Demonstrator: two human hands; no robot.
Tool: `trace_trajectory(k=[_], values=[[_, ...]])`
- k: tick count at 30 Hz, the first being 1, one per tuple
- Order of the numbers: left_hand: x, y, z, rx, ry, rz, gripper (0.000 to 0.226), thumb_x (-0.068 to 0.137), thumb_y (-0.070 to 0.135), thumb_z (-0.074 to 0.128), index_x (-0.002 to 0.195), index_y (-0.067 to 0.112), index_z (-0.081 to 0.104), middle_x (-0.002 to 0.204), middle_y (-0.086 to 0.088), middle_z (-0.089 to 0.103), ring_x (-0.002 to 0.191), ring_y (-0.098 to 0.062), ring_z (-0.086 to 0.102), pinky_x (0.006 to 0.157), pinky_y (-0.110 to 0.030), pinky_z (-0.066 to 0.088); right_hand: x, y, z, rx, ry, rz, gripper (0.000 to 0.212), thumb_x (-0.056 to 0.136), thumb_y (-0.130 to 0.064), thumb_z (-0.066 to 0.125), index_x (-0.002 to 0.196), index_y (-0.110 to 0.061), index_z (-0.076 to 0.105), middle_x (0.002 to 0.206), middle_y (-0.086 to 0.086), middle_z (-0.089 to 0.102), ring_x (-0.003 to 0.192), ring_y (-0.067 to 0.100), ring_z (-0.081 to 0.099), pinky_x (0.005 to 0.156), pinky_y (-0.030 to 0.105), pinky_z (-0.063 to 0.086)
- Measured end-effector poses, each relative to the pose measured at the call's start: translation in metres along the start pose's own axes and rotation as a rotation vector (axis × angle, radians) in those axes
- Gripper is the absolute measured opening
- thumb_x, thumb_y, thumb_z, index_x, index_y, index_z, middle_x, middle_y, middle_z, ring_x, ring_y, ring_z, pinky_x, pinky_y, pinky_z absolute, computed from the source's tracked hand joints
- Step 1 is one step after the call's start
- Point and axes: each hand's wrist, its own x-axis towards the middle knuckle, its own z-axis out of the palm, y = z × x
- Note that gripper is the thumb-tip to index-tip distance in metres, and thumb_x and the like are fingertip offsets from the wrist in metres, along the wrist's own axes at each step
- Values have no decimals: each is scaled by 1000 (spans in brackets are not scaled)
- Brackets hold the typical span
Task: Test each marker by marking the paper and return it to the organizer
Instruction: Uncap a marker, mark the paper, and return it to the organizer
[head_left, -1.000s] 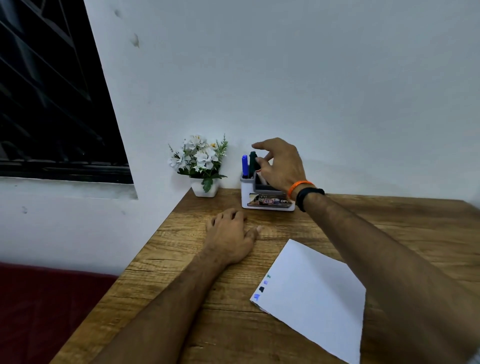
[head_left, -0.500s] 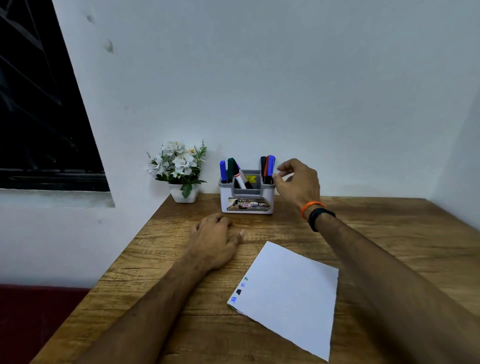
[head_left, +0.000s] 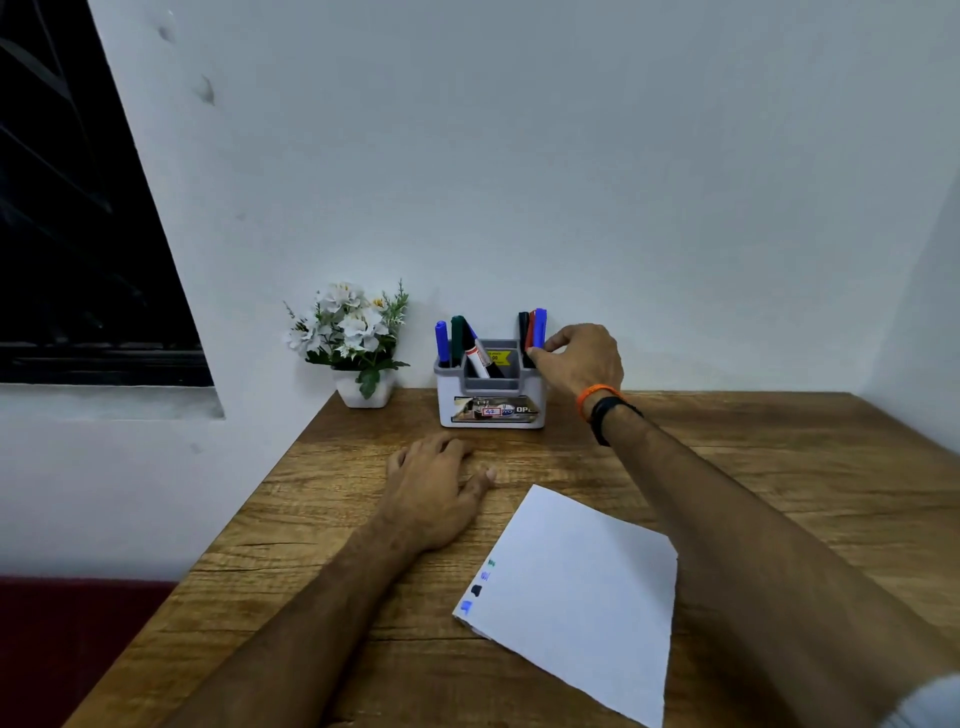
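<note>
Markers, right group: a black marker (head_left: 523, 328), a red marker (head_left: 530, 332) and a blue marker (head_left: 540, 326) stand upright together in the right compartment of the organizer, a little right of frame centre.
Markers, left group: another blue marker (head_left: 441, 343) and a green marker (head_left: 457, 338) stand in the left compartment; a white-bodied marker (head_left: 479, 357) with a red band leans tilted in the middle pocket.
Organizer: the white and grey organizer (head_left: 491, 400) sits at the back edge of the table, close to the wall, with a printed label on its front face.
Your right hand: your right hand (head_left: 584, 358) is at the organizer's right side, thumb and fingertips pinched in at the base of the right group of markers. Which marker they close on cannot be told; it looks like the blue or the red one.
Your left hand: your left hand (head_left: 434, 491) lies palm down on the table in front of the organizer, fingers relaxed and holding nothing.
Paper: the white paper (head_left: 582, 597) lies at an angle in the lower centre-right of the frame, just right of your left hand, with small green, blue and dark marks along its left edge.
Table: the wooden table (head_left: 753, 467) fills the lower frame.
Wrist: an orange band (head_left: 595, 397) and a black band (head_left: 608, 415) sit on your right wrist.
Surroundings: a white flower pot (head_left: 363, 392) with white flowers stands left of the organizer; a dark window (head_left: 78, 234) fills the upper left.
</note>
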Motion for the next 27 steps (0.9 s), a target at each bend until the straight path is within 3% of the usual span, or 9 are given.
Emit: trace_trajectory(k=[3,6,10,12,16,19,23,27], values=[[0,-1,1,13,-7,4,56,95,59,36,139,25,45,146,3,42,137,-16,34,113,-45,21,1,-6,-7,276,98,-9,17,80,-36,77,83,-20,70,97,3,73,90,17,69,72,25,54],[0,0,-1,13,-11,1,56,95,59,36,139,26,45,147,3,42,137,-17,34,114,-45,22,-6,-20,-27,562,198,-93,15,86,-25,74,89,-14,65,90,3,73,82,13,68,69,12,50],[-1,3,-5,-13,-20,-12,56,95,59,38,137,23,47,142,1,47,132,-17,40,112,-45,28,-29,-28,-49,779,-17,-57,11,91,-21,69,93,-11,64,80,4,74,72,11,71,65,19,52],[-4,9,-12,-150,44,6,55,95,58,40,134,20,50,135,0,54,122,-16,48,106,-42,38,-49,-22,-56,753,-178,-39,8,93,-18,67,90,-10,67,73,3,70,58,10,65,57,21,51],[-13,27,-32,-677,152,58,50,89,55,53,125,20,58,115,7,66,99,-7,63,80,-24,52,-83,4,-63,517,-391,-105,6,88,-21,73,82,-19,72,62,-2,65,45,10,55,50,23,44],[-18,33,-33,-921,118,89,48,80,54,65,113,19,64,101,1,73,92,-17,70,76,-35,58,-99,19,-70,411,-472,-179,5,84,-25,77,84,-21,75,62,-5,65,49,8,55,50,23,45],[-18,37,-30,-989,93,106,33,78,27,74,103,6,65,86,-5,75,65,-17,68,60,-29,55,-108,24,-77,338,-512,-214,17,78,-26,83,88,-14,77,75,3,74,62,7,66,57,20,52],[-15,31,-34,-993,117,86,24,81,12,73,98,-3,65,76,-8,73,54,-10,63,51,-24,52,-97,30,-86,315,-558,-160,26,69,-26,89,90,-17,78,81,2,77,71,6,69,67,23,54]])
